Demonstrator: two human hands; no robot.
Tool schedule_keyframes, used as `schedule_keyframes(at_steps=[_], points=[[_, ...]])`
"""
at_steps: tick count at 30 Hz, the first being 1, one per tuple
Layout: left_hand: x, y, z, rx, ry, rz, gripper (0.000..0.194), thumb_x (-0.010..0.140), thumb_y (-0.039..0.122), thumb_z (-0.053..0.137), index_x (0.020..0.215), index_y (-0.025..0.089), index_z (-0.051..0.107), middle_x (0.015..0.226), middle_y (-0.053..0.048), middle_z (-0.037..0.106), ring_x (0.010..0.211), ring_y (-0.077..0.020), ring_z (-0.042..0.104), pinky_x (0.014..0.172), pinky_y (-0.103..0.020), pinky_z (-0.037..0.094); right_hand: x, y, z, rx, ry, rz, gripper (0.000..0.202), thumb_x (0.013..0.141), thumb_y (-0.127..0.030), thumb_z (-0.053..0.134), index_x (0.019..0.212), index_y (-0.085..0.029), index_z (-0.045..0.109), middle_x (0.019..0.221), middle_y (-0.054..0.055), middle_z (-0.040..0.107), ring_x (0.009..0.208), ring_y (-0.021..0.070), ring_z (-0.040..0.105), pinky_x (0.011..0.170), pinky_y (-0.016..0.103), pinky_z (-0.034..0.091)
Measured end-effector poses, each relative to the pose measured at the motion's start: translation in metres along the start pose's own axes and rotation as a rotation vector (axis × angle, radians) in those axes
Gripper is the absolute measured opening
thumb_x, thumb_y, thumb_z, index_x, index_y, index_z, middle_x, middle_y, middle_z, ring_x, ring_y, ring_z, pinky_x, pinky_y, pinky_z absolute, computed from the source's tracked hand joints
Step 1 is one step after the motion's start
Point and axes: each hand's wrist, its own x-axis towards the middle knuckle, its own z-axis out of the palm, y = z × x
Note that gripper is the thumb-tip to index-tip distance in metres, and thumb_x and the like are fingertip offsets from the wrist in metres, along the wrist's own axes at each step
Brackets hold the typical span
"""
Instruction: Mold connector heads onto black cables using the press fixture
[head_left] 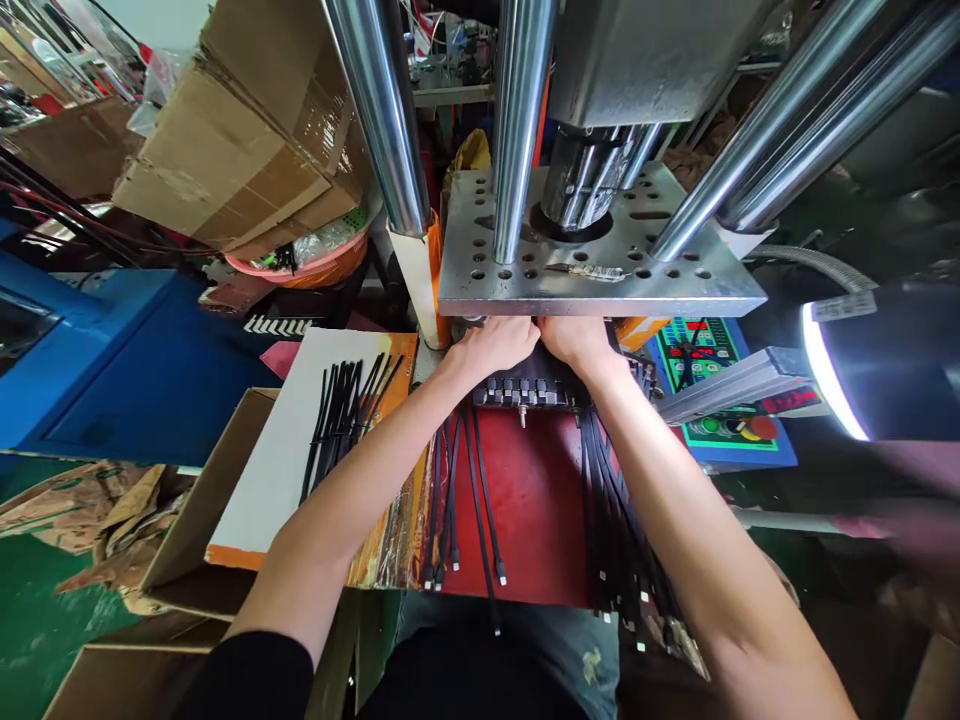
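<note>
Left hand [501, 345], right hand [576, 342] side by side under one thick grey steel plate [600, 304]; fingertips hidden, grip state can't tell. Both at one black metal block with silver clips [525, 390]. Thin black pale-tipped cables [598, 490] run from block over red counter [536, 490], probably spread against tangling: five or six left, right bunch uncountable. Another bundle [341, 410] on one white board [274, 480].

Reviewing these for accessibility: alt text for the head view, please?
A person's left hand and right hand reach under a perforated metal plate, by a dark fixture, fingers partly hidden. Black cables lie on the red surface.
</note>
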Motion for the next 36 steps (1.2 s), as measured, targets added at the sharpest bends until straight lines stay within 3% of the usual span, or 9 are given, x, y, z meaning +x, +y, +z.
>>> schedule_keyframes(at_steps=[3,6,8,10,15,18,23,29,36], points=[[-0.031,0.005,-0.009,-0.011,0.051,0.035,0.040,0.108,0.018,0.042,0.134,0.005,0.069,0.137,-0.024,0.073,0.130,-0.0365,0.069,0.117,-0.055,0.050,-0.046,-0.018,-0.014,0.028,0.047,0.028,0.039,0.096,-0.009,0.043,0.123,-0.010,0.071,0.116,0.023,0.074,0.111,0.0368,0.065,0.096,0.049,0.048],[-0.119,0.015,-0.015,-0.152,0.175,0.192,0.045,0.106,0.021,0.052,0.150,0.013,0.059,0.157,-0.018,0.062,0.149,-0.0312,0.056,0.128,-0.054,0.041,-0.156,-0.051,-0.023,0.268,0.050,0.096,0.031,0.105,-0.021,0.042,0.104,-0.019,0.073,0.095,0.014,0.074,0.086,0.0280,0.066,0.078,0.040,0.049],[-0.195,0.024,-0.015,-0.327,0.173,0.188,0.039,0.106,0.025,0.054,0.142,0.018,0.066,0.145,-0.013,0.072,0.136,-0.0278,0.066,0.122,-0.050,0.050,-0.243,-0.075,-0.021,0.585,-0.318,0.116,0.037,0.108,-0.039,0.049,0.079,-0.024,0.066,0.069,0.004,0.065,0.061,0.0201,0.056,0.059,0.033,0.042],[-0.268,0.032,-0.011,-0.515,0.022,0.038,0.031,0.106,0.026,0.054,0.127,0.025,0.076,0.120,-0.008,0.083,0.111,-0.0241,0.078,0.104,-0.041,0.062,-0.314,-0.099,-0.007,0.791,-0.670,0.227,0.041,0.102,-0.056,0.061,0.076,-0.025,0.068,0.066,0.001,0.066,0.061,0.0190,0.059,0.058,0.031,0.042],[-0.371,0.059,0.022,-0.781,-0.239,-0.634,0.047,0.098,0.048,0.067,0.142,0.030,0.070,0.132,-0.009,0.080,0.122,-0.0320,0.076,0.109,-0.048,0.060,-0.376,-0.148,0.046,1.283,-0.661,0.755,0.071,0.092,-0.093,0.040,0.086,-0.025,0.058,0.067,-0.005,0.047,0.057,0.0141,0.043,0.051,0.026,0.036],[-0.376,0.082,0.045,-1.155,-0.235,-0.744,0.077,0.094,0.061,0.072,0.160,0.026,0.051,0.147,-0.016,0.070,0.138,-0.0333,0.067,0.121,-0.051,0.050,-0.383,-0.150,0.047,1.313,-0.637,0.636,0.068,0.097,-0.087,0.044,0.081,-0.023,0.060,0.072,-0.002,0.051,0.068,0.0151,0.048,0.064,0.027,0.044],[-0.341,0.114,0.063,-1.708,-0.078,-0.841,0.058,0.093,0.074,0.069,0.115,0.020,0.070,0.068,0.005,0.062,0.071,-0.0188,0.072,0.098,-0.041,0.059,-0.399,-0.107,0.017,1.246,-0.648,0.631,0.060,0.086,-0.082,0.068,0.093,-0.023,0.075,0.072,-0.002,0.056,0.066,0.0146,0.047,0.060,0.026,0.043],[-0.316,0.117,0.061,-1.498,-0.202,-0.631,0.064,0.096,0.081,0.056,0.094,0.019,0.070,0.055,0.003,0.062,0.059,-0.0186,0.065,0.077,-0.034,0.056,-0.402,-0.087,0.027,1.500,-0.017,1.307,0.073,0.068,-0.090,0.077,0.091,-0.021,0.069,0.063,-0.009,0.036,0.046,0.0046,0.018,0.039,0.017,0.015],[-0.301,0.127,0.076,-1.327,-0.305,-0.535,0.066,0.101,0.075,0.051,0.108,0.015,0.077,0.091,-0.012,0.086,0.086,-0.0269,0.081,0.089,-0.039,0.062,-0.403,-0.095,0.021,1.477,0.229,1.322,0.067,0.065,-0.081,0.087,0.076,-0.022,0.057,0.059,-0.010,0.035,0.045,0.0036,0.018,0.039,0.015,0.017]])
